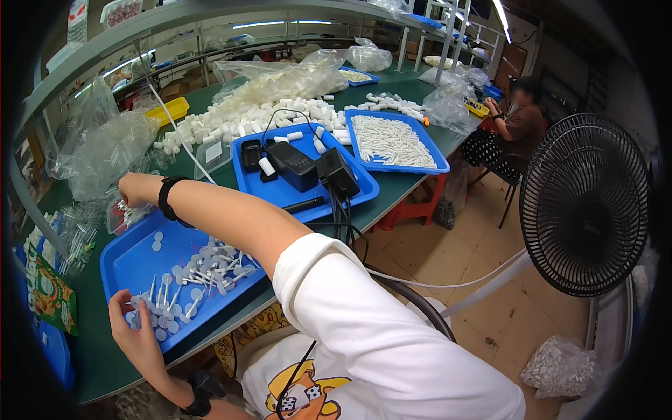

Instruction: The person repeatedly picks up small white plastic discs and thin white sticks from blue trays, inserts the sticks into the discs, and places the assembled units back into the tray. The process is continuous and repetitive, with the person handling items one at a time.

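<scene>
My left hand (136, 334) is at the near left corner of a blue tray (115, 262), thumb and fingers apart around some translucent round discs (162, 323). Nothing plainly sits in its grip. In the tray lie many such discs, several with thin white sticks (210, 269) attached. My right arm crosses over the tray's far side. At its end, my right hand (138, 190) is bent down over a clear container (115, 215) of small white parts (133, 214). Its fingertips are mostly hidden, so what they hold cannot be made out.
A second blue tray (364, 194) holds black power adapters (292, 165); another (437, 162) holds white sticks. White cylinders (245, 115) are heaped behind, near plastic bags (98, 147). A black fan (588, 203) stands at right. A seated person (518, 126) works farther back.
</scene>
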Available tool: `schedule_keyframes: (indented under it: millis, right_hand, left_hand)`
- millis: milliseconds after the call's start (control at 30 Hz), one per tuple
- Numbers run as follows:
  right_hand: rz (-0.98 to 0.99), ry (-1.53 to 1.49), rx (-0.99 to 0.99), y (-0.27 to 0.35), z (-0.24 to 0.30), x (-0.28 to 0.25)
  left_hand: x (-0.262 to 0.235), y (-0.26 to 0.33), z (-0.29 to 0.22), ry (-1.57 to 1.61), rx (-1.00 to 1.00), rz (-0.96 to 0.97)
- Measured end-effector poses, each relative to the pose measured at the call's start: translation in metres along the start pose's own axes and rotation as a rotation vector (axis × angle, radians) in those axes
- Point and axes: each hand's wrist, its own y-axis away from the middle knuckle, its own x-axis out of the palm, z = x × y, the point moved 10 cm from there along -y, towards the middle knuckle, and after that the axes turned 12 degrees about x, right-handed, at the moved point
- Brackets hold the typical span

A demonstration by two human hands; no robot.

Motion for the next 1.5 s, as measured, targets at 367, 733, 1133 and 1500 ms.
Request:
schedule_keyframes:
  millis: [367, 733, 1133, 1500]
  right_hand:
    - [-0.064, -0.177, -0.015, 0.01, 0.029, -0.055]
    - [-0.066, -0.385, -0.396, 0.251, 0.173, -0.199]
    - [-0.06, -0.334, -0.138, 0.425, 0.147, -0.228]
    - [-0.18, -0.542, 0.108, 0.447, 0.108, -0.224]
  left_hand:
    - [-0.001, 0.001, 0.001, 0.04, -0.016, -0.012]
    - [-0.032, 0.007, 0.003, 0.056, 0.036, -0.228]
    - [-0.039, 0.023, -0.037, 0.442, -0.07, -0.422]
    - [0.004, 0.048, -0.113, 0.889, 0.084, -0.126]
